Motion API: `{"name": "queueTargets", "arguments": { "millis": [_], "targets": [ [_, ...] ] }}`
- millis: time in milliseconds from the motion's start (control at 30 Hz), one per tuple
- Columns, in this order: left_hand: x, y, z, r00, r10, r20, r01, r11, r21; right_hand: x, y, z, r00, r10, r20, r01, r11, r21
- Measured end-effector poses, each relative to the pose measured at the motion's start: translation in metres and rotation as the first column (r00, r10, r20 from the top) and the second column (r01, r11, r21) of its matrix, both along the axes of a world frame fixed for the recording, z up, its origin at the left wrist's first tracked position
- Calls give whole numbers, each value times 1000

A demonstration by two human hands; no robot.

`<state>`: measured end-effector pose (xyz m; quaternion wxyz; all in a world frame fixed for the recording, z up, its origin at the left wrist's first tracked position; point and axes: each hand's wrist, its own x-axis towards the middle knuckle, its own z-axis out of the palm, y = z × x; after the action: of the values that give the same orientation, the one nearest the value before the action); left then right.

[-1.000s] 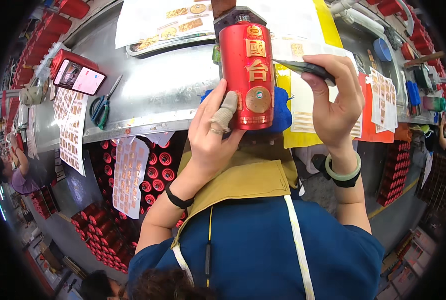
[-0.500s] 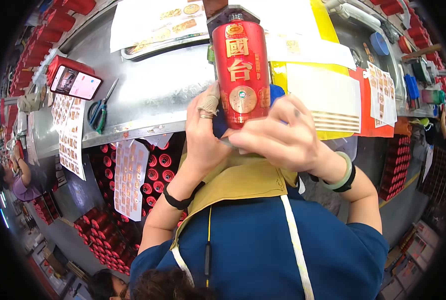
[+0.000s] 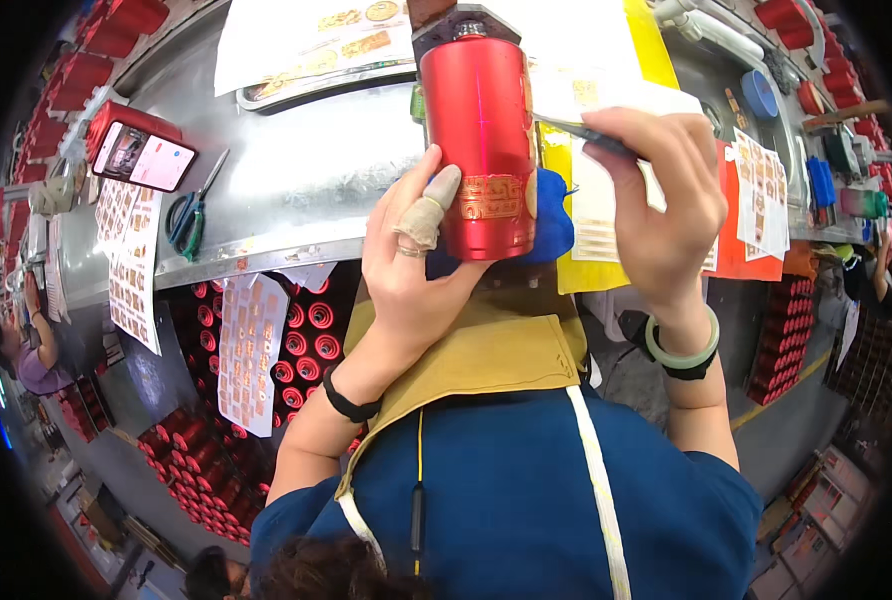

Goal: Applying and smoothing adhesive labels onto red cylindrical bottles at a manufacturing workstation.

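Observation:
A glossy red bottle (image 3: pixel 476 120) lies along the workbench with its neck pointing away from me, at a dark metal holder (image 3: pixel 466 18). My left hand (image 3: pixel 411 245) grips its near end from the left, thumb under the base, with fabric tape round some fingers. A gold patterned band (image 3: pixel 491 197) shows near the base; more gold decoration is seen edge-on along the right side. My right hand (image 3: pixel 666 190), raised to the right of the bottle, pinches dark slim tweezers (image 3: pixel 606 138). Their tips point at the bottle's right side. A blue cloth (image 3: pixel 554 218) lies under the bottle's near right.
A phone (image 3: pixel 144 155) leans on a red object at the left, beside green-handled scissors (image 3: pixel 188 220). Sticker sheets (image 3: pixel 131 270) hang over the bench edge. Yellow and white sheets (image 3: pixel 596 200) lie right. Several red bottles (image 3: pixel 191 480) stand below; a blue cup (image 3: pixel 759 92) sits far right.
The bottle has turned, so its gold characters and round emblem no longer face up. My right hand has moved from the bottle's base up and right, with the tweezers now visible.

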<state>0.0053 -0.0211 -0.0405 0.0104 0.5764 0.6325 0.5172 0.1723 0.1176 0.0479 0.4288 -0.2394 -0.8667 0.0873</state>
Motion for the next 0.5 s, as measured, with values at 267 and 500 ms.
{"name": "queueTargets", "arguments": {
  "millis": [267, 500],
  "targets": [
    [0, 2, -3, 998, 6, -55, -5, 1000, 24, 6, -47, -38, 995, 65, 72, -69, 995, 66],
    [-1, 2, -5, 998, 5, -67, -3, 1000, 26, 2, -43, -42, 999, 16, 51, -19, 997, 71]
  ]
}}
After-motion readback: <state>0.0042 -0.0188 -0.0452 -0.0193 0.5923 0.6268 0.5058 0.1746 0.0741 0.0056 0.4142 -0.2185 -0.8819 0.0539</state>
